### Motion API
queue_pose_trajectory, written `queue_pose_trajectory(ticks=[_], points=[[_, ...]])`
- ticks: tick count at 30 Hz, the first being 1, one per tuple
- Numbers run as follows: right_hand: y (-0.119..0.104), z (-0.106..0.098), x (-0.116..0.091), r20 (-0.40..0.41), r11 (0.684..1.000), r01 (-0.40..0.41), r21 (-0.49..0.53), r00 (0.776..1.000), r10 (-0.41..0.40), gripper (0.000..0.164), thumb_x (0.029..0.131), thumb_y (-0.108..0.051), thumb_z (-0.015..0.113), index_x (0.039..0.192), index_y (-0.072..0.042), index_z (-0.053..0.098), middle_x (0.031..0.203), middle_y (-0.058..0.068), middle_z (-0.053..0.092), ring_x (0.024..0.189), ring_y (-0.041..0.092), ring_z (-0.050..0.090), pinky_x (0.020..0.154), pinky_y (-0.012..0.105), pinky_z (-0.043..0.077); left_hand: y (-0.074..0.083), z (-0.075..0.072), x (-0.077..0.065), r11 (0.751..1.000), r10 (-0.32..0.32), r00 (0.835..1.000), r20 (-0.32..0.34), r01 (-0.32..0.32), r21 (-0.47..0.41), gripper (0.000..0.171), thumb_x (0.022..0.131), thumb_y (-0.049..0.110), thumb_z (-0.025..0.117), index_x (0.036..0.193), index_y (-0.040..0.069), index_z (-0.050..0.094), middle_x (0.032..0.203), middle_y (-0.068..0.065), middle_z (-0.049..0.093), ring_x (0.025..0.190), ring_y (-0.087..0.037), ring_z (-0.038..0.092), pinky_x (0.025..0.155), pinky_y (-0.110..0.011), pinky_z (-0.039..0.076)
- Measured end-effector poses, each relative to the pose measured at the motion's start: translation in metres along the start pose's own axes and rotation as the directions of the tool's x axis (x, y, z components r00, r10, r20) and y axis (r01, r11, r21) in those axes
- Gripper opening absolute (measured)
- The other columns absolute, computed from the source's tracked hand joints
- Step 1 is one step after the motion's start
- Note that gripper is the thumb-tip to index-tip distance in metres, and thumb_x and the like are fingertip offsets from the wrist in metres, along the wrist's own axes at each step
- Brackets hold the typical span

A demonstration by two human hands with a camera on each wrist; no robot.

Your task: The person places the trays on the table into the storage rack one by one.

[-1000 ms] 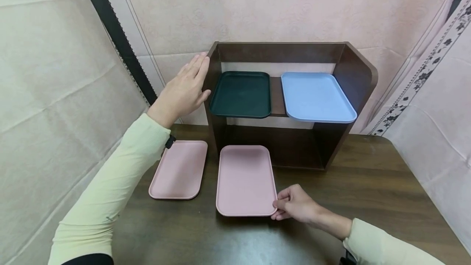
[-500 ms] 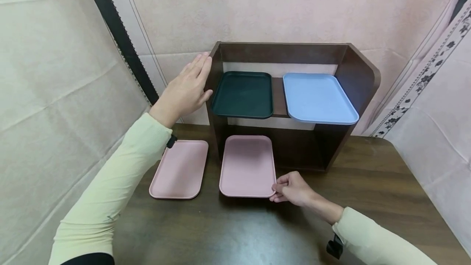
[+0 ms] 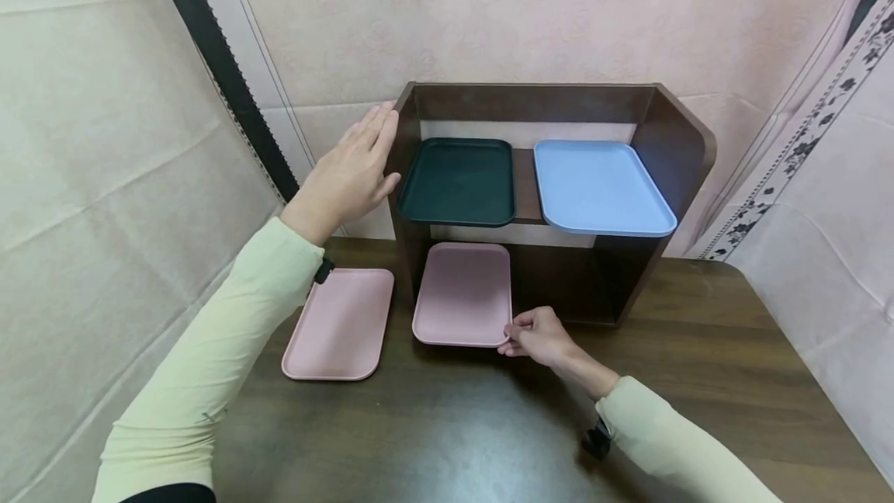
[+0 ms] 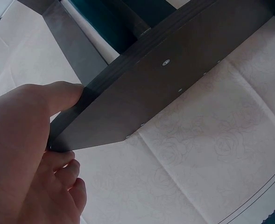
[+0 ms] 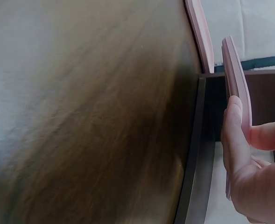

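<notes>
A dark brown two-tier shelf [image 3: 539,93] stands at the back of the table. My left hand [image 3: 345,177] rests against its left side panel, fingers straight in the head view and thumb by the front edge. In the left wrist view the panel corner [image 4: 104,121] sits between thumb and fingers. My right hand [image 3: 541,340] pinches the front right corner of a pink tray [image 3: 464,293], thumb on top and fingers beneath. The tray's far end reaches into the left of the lower tier. A dark green tray [image 3: 457,181] and a light blue tray [image 3: 604,186] lie on the upper tier.
A second pink tray [image 3: 340,324] lies on the wooden table [image 3: 335,449] left of the shelf, close to my left forearm. Pale cloth [image 3: 524,14] hangs behind the shelf and along both sides.
My right hand has moved the held pink tray forward, away from me, and its far end now overlaps the lower tier. My left hand stays against the shelf's side.
</notes>
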State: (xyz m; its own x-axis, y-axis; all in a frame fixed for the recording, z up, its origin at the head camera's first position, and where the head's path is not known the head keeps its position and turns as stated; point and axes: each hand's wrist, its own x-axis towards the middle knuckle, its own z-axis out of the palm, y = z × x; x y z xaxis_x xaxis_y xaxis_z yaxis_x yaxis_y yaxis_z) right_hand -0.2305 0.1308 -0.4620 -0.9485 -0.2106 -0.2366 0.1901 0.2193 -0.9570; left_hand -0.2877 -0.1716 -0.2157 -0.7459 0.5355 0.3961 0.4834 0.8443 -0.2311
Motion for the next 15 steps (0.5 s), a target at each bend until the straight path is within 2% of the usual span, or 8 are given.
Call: queue_pose_trajectory(ticks=[9, 15], points=[[0.007, 0.003, 0.021, -0.05, 0.999, 0.02, 0.032, 0.999, -0.019, 0.018, 0.095, -0.001, 0.054, 0.099, 0.011, 0.067, 0.087, 0.021, 0.073, 0.075, 0.023, 0.075, 0.073, 0.032, 0.062, 0.0, 0.001, 0.0, 1.0, 0.014, 0.999, -0.028, -0.014, 0.007, 0.078, 0.098, 0.03, 0.053, 0.153, -0.004, 0.011, 0.162, -0.019, 0.013, 0.151, -0.033, 0.017, 0.122, -0.047, 0.023], [0.009, 0.004, 0.03, -0.077, 1.0, 0.009, 0.01, 0.997, -0.008, 0.018, 0.096, -0.003, 0.055, 0.099, 0.009, 0.068, 0.09, 0.022, 0.072, 0.077, 0.025, 0.075, 0.074, 0.032, 0.062, -0.001, 0.002, -0.001, 1.0, 0.011, 1.0, -0.028, -0.011, 0.008, 0.078, 0.098, 0.03, 0.054, 0.153, -0.004, 0.011, 0.162, -0.019, 0.014, 0.151, -0.033, 0.017, 0.122, -0.048, 0.023]])
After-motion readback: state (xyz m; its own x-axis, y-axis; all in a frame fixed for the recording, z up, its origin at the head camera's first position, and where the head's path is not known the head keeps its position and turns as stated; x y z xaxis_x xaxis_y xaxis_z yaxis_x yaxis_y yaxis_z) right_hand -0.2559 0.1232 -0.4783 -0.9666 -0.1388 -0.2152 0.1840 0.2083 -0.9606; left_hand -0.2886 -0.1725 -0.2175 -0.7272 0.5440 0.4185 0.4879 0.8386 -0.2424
